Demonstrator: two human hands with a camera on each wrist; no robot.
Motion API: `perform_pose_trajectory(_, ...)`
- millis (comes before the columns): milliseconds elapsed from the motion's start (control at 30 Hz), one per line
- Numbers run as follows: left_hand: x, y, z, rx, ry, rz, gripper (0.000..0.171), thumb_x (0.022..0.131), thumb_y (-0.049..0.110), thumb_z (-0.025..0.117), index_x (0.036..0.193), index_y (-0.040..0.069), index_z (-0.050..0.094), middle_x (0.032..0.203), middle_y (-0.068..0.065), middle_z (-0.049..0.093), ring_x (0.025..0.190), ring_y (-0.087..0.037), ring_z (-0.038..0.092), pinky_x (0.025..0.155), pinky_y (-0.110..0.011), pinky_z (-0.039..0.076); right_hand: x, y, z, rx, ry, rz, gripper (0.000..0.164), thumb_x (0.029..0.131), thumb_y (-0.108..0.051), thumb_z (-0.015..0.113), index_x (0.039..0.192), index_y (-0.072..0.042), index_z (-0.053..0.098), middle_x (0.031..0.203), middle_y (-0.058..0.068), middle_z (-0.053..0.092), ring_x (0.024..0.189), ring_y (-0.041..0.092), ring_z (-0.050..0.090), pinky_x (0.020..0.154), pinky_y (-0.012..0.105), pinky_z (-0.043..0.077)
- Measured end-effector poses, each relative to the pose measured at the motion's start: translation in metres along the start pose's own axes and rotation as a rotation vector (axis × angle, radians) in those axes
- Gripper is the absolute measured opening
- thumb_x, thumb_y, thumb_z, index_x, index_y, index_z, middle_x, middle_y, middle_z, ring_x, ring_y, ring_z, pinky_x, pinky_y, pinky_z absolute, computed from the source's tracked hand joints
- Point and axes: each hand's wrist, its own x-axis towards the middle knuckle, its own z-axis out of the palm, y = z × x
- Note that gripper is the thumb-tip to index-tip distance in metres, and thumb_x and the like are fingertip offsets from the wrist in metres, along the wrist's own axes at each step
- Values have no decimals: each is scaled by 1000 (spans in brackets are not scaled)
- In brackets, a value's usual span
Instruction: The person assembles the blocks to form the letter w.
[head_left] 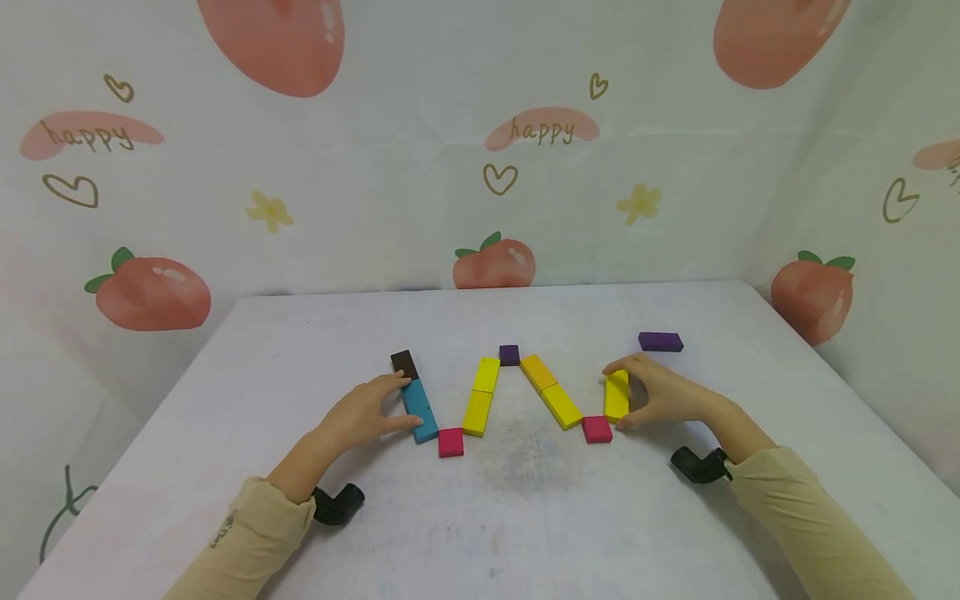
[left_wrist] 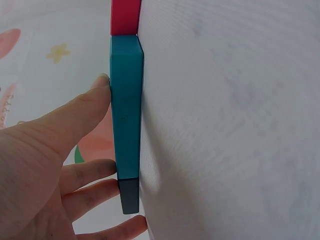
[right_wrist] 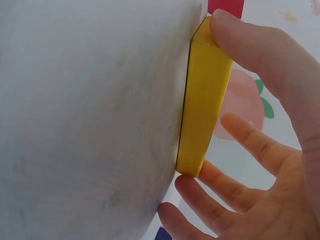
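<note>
Along the left side of a zigzag of flat blocks, my left hand (head_left: 360, 414) rests its thumb and fingertips on a blue block (head_left: 420, 412). A dark brown block (head_left: 404, 364) adjoins that block's far end, and a red block (head_left: 451, 442) lies at its near end. At the zigzag's right end, my right hand (head_left: 660, 387) holds a yellow block (right_wrist: 204, 100) lengthwise, thumb at its near end and fingertips at the far end. This block stands beside another red block (head_left: 597, 429) on the table.
Yellow blocks (head_left: 477, 413) and an orange-yellow block (head_left: 537, 372) form the middle slopes, with a small purple block (head_left: 509, 355) at the peak. A longer purple block (head_left: 661, 342) lies beyond my right hand. A patterned cloth (head_left: 420, 167) hangs behind the white table (head_left: 510, 533).
</note>
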Motion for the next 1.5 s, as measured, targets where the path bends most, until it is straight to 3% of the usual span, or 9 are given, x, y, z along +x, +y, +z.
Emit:
perform_pose_trajectory(1100, -1, 1, -1, 3, 0, -2, 68, 81, 39, 69, 136, 4, 47, 144, -21, 42, 131, -42, 40, 104, -58, 38, 0, -1, 0, 27, 0, -13, 70, 69, -27, 81, 126, 0, 49, 128, 20, 48, 116, 36, 45, 102, 61, 37)
perform_pose_trajectory(1500, -1, 1, -1, 3, -3, -5, 69, 81, 39, 69, 136, 4, 46, 144, -21, 41, 131, -42, 40, 104, -58, 38, -2, 1, -4, 47, -26, 38, 76, 69, -32, 81, 130, -3, 45, 133, 23, 44, 118, 40, 44, 102, 62, 36)
